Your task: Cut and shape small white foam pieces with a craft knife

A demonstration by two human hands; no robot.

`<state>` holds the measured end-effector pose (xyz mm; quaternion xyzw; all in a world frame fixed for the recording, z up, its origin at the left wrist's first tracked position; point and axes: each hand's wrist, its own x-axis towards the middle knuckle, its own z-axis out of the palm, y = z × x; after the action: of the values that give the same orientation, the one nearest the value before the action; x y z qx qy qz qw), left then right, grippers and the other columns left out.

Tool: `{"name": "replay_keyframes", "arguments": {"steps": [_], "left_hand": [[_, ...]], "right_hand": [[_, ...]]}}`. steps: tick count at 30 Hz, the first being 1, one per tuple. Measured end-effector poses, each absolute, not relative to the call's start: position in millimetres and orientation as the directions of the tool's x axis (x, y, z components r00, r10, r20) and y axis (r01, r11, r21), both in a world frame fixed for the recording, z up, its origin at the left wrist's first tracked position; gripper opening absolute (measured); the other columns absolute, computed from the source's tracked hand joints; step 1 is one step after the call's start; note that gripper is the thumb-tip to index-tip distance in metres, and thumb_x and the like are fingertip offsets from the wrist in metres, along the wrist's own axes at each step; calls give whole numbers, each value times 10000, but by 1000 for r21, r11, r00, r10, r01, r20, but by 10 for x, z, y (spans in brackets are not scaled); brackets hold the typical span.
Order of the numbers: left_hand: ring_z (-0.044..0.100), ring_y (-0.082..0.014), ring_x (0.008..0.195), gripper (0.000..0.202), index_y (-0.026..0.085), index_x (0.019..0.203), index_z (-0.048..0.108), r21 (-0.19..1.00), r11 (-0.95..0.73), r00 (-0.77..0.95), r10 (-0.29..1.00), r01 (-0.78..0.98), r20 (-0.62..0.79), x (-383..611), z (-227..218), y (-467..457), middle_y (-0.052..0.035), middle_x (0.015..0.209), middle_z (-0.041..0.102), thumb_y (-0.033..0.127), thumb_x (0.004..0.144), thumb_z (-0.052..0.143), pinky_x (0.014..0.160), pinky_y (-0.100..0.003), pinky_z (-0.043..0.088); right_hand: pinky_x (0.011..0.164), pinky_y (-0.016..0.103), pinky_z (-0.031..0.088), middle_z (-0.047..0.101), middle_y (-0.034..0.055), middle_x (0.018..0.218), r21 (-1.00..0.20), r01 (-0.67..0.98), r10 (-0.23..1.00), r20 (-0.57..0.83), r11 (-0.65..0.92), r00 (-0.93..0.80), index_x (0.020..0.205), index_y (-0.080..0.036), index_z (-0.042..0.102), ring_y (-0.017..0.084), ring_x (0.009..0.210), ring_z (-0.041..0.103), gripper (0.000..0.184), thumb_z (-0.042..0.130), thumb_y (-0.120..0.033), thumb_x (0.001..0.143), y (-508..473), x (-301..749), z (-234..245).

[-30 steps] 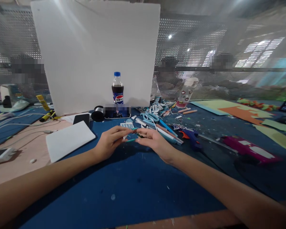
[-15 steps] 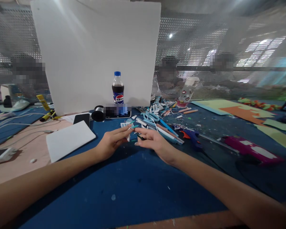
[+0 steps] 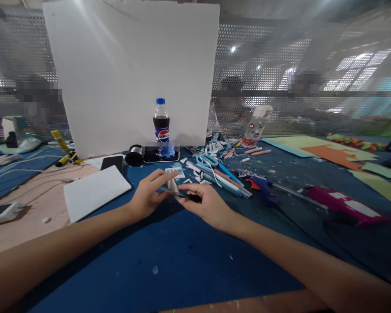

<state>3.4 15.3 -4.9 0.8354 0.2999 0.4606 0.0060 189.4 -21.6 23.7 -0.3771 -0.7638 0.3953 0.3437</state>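
Note:
My left hand [image 3: 150, 191] is closed, fingers and thumb pinching a small white piece [image 3: 172, 185] that looks like card or foam. In my right hand [image 3: 208, 203] is a thin dark-handled tool [image 3: 193, 198], its grey narrow end reaching left against the white piece. Whether it is a craft knife or tweezers I cannot tell. Both hands are just above the blue mat [image 3: 182, 252], close together. Small white scraps [image 3: 197, 170] lie just beyond my fingers, beside light-blue scissors [image 3: 207, 160] and several pens [image 3: 228, 184].
Behind the hands stand a phone [image 3: 161, 154], a wire spool [image 3: 135, 155] and a cola bottle [image 3: 162, 124] before a white board [image 3: 133, 74]. On the right are a glue gun [image 3: 263, 189] and a magenta tool [image 3: 345, 204]. White sheets [image 3: 96, 193] lie left.
The small teal piece between my fingertips no longer shows. My right hand has shifted slightly down, and the dark tool now points left across the white piece.

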Motion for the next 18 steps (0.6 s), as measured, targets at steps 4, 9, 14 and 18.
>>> {"name": "replay_keyframes", "arguments": {"steps": [4, 9, 14, 18], "left_hand": [[573, -119, 703, 232, 198, 1013, 592, 313, -806, 374, 529, 501, 762, 48, -26, 139, -19, 828, 568, 209, 782, 611, 621, -230, 507], [595, -116, 684, 257, 173, 1044, 576, 366, -836, 407, 526, 408, 747, 62, -15, 133, -40, 845, 588, 217, 793, 600, 626, -238, 531], [587, -120, 666, 214, 157, 963, 589, 356, -819, 368, 534, 450, 762, 50, -8, 128, -29, 795, 591, 217, 762, 630, 596, -230, 516], [565, -101, 613, 198, 165, 871, 586, 345, -793, 334, 546, 502, 768, 35, -27, 129, 2, 748, 565, 254, 721, 681, 561, -211, 484]], "right_hand": [[494, 230, 367, 605, 37, 715, -864, 323, 869, 224, 386, -441, 1052, -124, 629, 88, 532, 435, 323, 544, -276, 780, -223, 1900, 242], [463, 222, 303, 529, 7, 614, -829, 362, 870, 264, 425, -417, 968, -131, 656, 73, 490, 350, 262, 508, -259, 794, -193, 1922, 241], [448, 218, 279, 428, -32, 550, -865, 330, 868, 206, 377, -452, 1007, -113, 597, 78, 482, 342, 309, 536, -313, 779, -193, 1938, 253], [433, 215, 237, 340, -67, 496, -797, 376, 841, 282, 473, -462, 1021, -135, 595, 69, 450, 281, 347, 588, -348, 747, -244, 1913, 251]]}}
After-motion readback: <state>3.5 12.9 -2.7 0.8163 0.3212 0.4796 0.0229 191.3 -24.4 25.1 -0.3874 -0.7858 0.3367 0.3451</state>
